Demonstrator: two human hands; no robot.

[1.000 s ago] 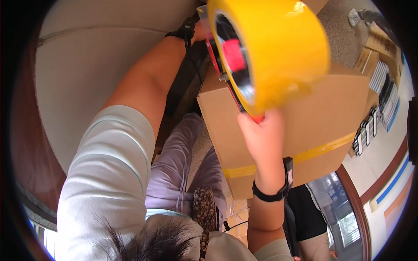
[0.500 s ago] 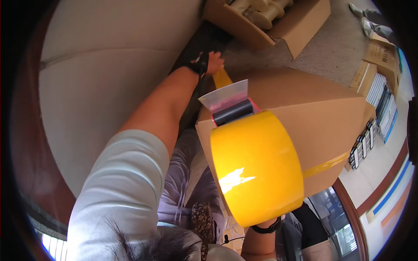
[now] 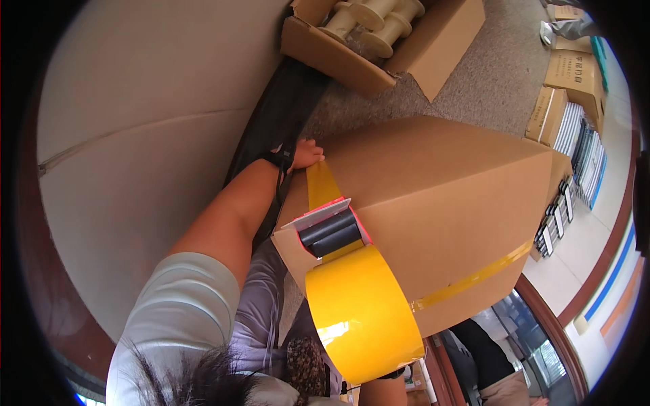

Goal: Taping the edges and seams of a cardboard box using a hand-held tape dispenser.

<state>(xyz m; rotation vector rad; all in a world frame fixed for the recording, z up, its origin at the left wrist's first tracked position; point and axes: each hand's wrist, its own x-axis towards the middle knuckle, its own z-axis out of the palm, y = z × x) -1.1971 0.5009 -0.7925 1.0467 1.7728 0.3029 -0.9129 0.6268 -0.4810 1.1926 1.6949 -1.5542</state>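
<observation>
A large closed cardboard box [image 3: 467, 203] stands before me, with a yellow band of tape across its near side. At the box's left upper edge, my left hand [image 3: 309, 153] has its fingers curled on the end of a yellow packing tape strip [image 3: 323, 186]. That strip runs taut to a tape dispenser [image 3: 330, 231] with a black roller and red frame, over the near left of the box. Its big yellow tape roll [image 3: 362, 314] hides my right hand; only the banded wrist and forearm [image 3: 382, 392] show below, supporting the dispenser.
An open carton [image 3: 338, 57] of cream plastic spools [image 3: 379, 20] stands beyond the box. A pale curved surface [image 3: 135, 155] fills the left side. Cartons [image 3: 572, 78] and stacked books or folders [image 3: 588, 159] line the right. Another person's shoe [image 3: 546, 32] shows at the upper right.
My left hand has come nearer and lower, onto the box's edge. The dispenser and roll have moved down and left, and the strip now lies over the box's edge.
</observation>
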